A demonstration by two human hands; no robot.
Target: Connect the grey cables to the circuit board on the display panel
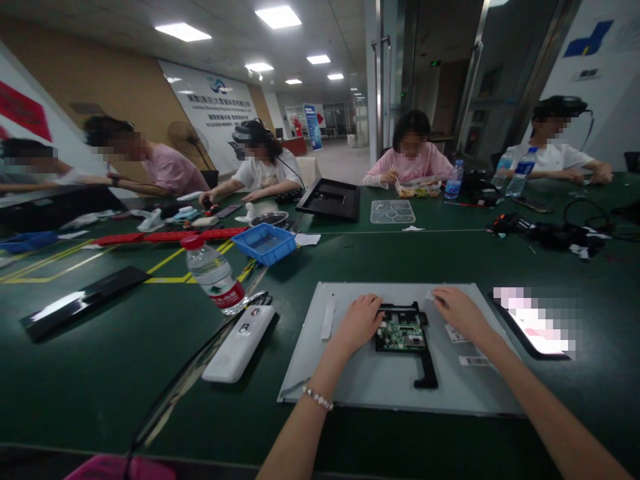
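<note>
A flat grey panel [360, 387], like the back of a screen, lies on the green table in front of me. On its middle sits a black plastic bracket [426, 370] framing a green circuit board [400, 333]. My left hand [359, 323] is closed over the bracket's upper left edge, its fingertips beside the board. To the right of the bracket, my right hand [460, 312] pinches a small whitish bit at the panel's far part; its kind is unclear. A white strip [327, 319] lies on the panel's left side, and a label [475, 361] on its right.
Left of the panel are a white power bank [240, 347], a water bottle [215, 273], cables and a long black glossy piece [85, 303]. A lit phone [533, 323] lies close on the right. Beyond are a blue tray [265, 245], a black housing [329, 200] and several seated people.
</note>
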